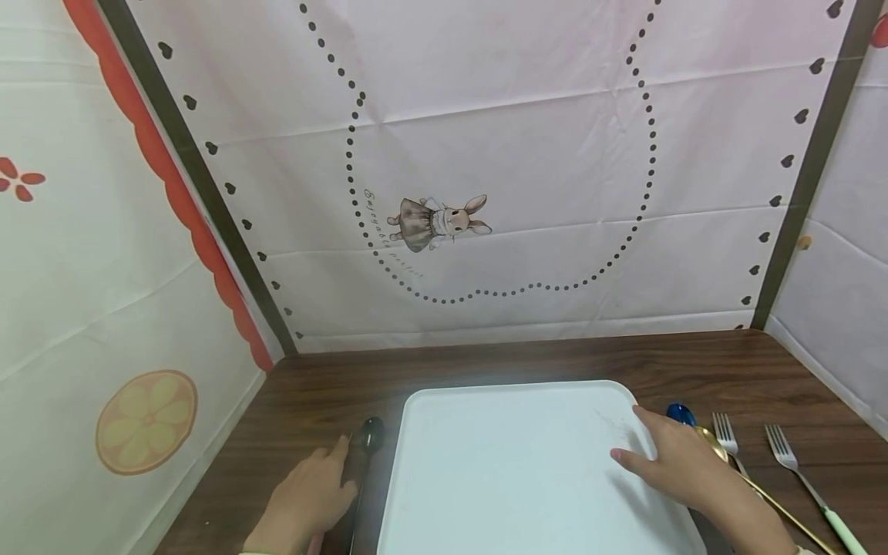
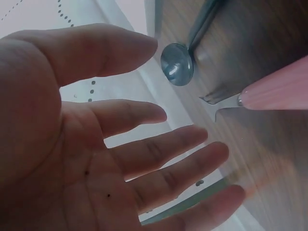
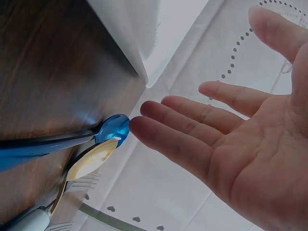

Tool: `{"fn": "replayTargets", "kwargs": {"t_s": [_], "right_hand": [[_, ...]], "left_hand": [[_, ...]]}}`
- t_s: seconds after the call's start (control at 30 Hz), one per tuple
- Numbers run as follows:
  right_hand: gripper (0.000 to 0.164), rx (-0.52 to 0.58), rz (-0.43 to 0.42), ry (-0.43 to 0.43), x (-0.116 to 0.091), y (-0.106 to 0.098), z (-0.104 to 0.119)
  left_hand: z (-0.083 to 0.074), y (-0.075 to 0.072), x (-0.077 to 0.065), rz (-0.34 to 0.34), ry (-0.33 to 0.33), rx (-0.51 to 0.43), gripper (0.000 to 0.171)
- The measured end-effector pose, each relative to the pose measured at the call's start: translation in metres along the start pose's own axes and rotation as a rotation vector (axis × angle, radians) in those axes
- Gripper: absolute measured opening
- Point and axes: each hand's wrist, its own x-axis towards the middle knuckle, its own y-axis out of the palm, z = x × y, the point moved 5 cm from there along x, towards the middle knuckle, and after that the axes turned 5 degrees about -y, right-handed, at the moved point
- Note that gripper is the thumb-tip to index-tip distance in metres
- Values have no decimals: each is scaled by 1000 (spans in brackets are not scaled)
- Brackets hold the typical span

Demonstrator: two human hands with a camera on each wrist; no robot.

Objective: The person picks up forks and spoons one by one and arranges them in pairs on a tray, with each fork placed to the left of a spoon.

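Observation:
My left hand (image 1: pixel 312 486) hovers beside the left edge of a white tray (image 1: pixel 520 462), fingers extended and nothing in them. Close to its thumb lies a dark spoon (image 1: pixel 372 434). A utensil with a pink handle (image 2: pixel 279 89) lies beneath this hand, its metal head partly in shadow. Over the tray's right edge is my right hand (image 1: pixel 676 459), palm empty and fingers spread. Just past its fingers lie a blue spoon (image 1: pixel 681 414) and a gold spoon (image 1: pixel 711 441); the right wrist view shows the blue spoon's bowl (image 3: pixel 114 129) overlapping the fingertips.
Two forks lie on the right: one fork (image 1: pixel 724 432) by the gold spoon, another fork (image 1: pixel 782 447) with a pale green handle further out. Printed cloth walls (image 1: pixel 527 154) enclose the wooden table (image 1: pixel 333 378) at the back and both sides.

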Motion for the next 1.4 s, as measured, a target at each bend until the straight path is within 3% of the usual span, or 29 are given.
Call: {"fn": "replayTargets", "kwargs": {"t_s": [0.3,0.53,0.8,1.23,1.4], "right_hand": [[85,34,39,15,-1,5,-3],[84,37,75,26,0,9,-6],[83,21,102,67,1,12,-10],[58,-45,234,150,6,16,-18],[44,-58,230,119,5,17,-21]], "left_hand": [[7,5,-1,50,-66,18,63],[9,9,-5,15,-29,35,63],[10,14,-5,12,-17,-14,35],[9,14,-10,20,3,-101,15],[8,14,-9,41,-6,-126,16]]}}
